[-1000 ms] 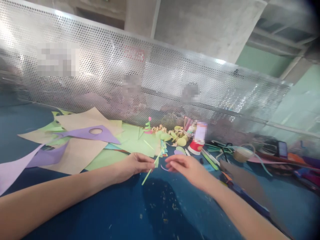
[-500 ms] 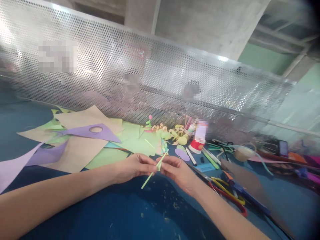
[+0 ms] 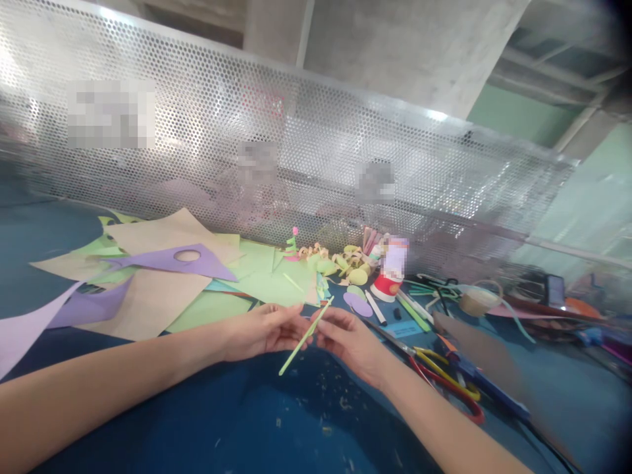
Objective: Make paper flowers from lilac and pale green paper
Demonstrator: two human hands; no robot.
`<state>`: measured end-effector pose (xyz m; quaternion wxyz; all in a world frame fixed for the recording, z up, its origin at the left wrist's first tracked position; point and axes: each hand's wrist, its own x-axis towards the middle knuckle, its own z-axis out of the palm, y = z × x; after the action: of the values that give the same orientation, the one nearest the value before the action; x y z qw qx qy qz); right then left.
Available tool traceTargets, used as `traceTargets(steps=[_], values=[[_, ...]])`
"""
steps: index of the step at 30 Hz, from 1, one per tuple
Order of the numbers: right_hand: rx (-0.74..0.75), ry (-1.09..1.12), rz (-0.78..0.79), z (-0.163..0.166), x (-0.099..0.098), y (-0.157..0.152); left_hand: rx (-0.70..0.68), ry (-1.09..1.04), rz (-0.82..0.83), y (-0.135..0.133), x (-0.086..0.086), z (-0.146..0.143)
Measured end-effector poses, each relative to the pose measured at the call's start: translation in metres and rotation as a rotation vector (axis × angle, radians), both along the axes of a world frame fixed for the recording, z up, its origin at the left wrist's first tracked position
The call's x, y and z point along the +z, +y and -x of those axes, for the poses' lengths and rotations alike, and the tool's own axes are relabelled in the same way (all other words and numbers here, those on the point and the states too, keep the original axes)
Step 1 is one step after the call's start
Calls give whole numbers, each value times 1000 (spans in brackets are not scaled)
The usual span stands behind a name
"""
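A thin light-green paper strip slants across the middle of the view, its upper end leaning right. My right hand pinches it near the upper half between thumb and fingers. My left hand is right beside it, the thumb raised away from the curled fingers. Those fingertips lie behind the strip; whether they touch it I cannot tell. Just beyond the hands are a purple paper oval and a light-green paper sheet.
Purple cut paper and beige sheets spread at left. A red-and-white cup, markers, scissors, a blue glue gun and a tape roll lie right. A perforated metal panel stands behind.
My left thumb has lifted off the strip and the left fingers have loosened. The right hand keeps its pinch, and the strip stays at nearly the same slant.
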<state>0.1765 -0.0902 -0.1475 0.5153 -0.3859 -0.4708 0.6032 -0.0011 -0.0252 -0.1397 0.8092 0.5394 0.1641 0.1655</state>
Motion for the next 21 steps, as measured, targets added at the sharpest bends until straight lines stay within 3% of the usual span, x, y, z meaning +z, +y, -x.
traceTargets(steps=[6,12,21], values=[[-13,4,-14,-3,-2,1,-111,90,-5,1,1,4],[14,-26,-41,-2,1,-2,-63,101,-39,1,0,4],[-108,-129,-149,8,1,-4,19,102,-122,-2,-3,1]])
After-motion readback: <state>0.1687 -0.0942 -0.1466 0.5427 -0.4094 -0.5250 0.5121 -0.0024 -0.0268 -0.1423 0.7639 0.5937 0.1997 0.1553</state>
